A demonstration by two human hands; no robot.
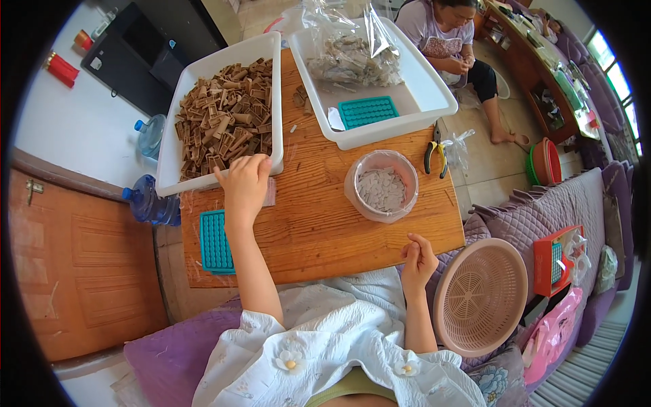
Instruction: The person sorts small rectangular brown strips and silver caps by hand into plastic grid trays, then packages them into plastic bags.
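Note:
My left hand (247, 188) is over the near right corner of a white bin (277, 108) heaped with small brown channel-shaped pieces (224, 115). Its fingers are bent and apart, and nothing shows in them. Below its wrist a teal ridged tray (217, 241) lies on the wooden table (308, 230). Past the table's front edge, my right hand (418, 261) is raised with curled fingers; whatever it may hold is hidden. The nearest container to it is a round, plastic-lined tub (350, 186) of small pale grey pieces (383, 188).
A second white bin (424, 102) holds bagged pieces (352, 61) and another teal tray (368, 112). Yellow-and-black pliers (436, 152) lie at the table's right edge. A pink-beige basket (481, 297) rests beside my right forearm. Another person (447, 41) sits beyond, at the right.

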